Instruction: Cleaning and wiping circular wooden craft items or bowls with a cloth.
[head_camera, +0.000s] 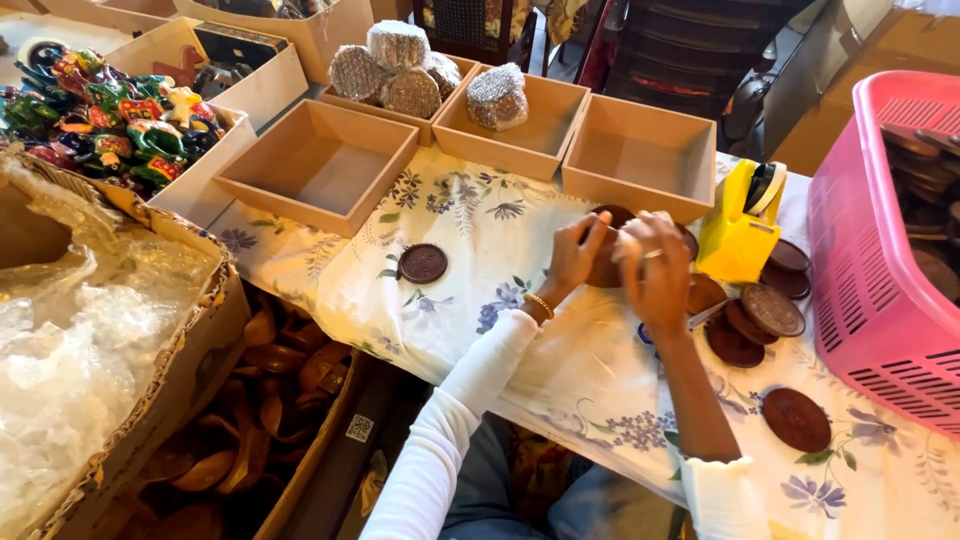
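- Nearest the viewer, two arms in white sleeves reach forward over the edge of the table (560, 390), which is covered with a pale cloth printed with blue and purple flowers.
- A single dark brown carved disc (796, 419) lies flat on the cloth just right of the right forearm.
- The left hand (575, 255), a gold bangle at its wrist, is curled around the left side of a brown round wooden piece (604, 268), fingers closed on it.
- The right hand (658, 270), a ring on one finger, closes over the same piece from the right; both hands hold it just above the table, near the middle of the cloth.
- Just right of the hands a small pile of brown discs (752, 322) overlaps on the cloth, some with patterned faces.
- A lone dark disc (423, 263) lies flat to the left of the hands, well apart from them.
- Behind the pile stands a yellow tape dispenser (738, 235), upright.
- At the right edge a pink plastic basket (870, 300) holds more brown discs.
- At the left, a cardboard box (190, 330) holds crumpled clear plastic wrap.
- Farther back, a row of shallow brown trays (640, 160) sits on the table; two of them hold bubble-wrapped bundles (410, 92).
- Far left, a white box (200, 180) is filled with brightly painted figurines (110, 125).
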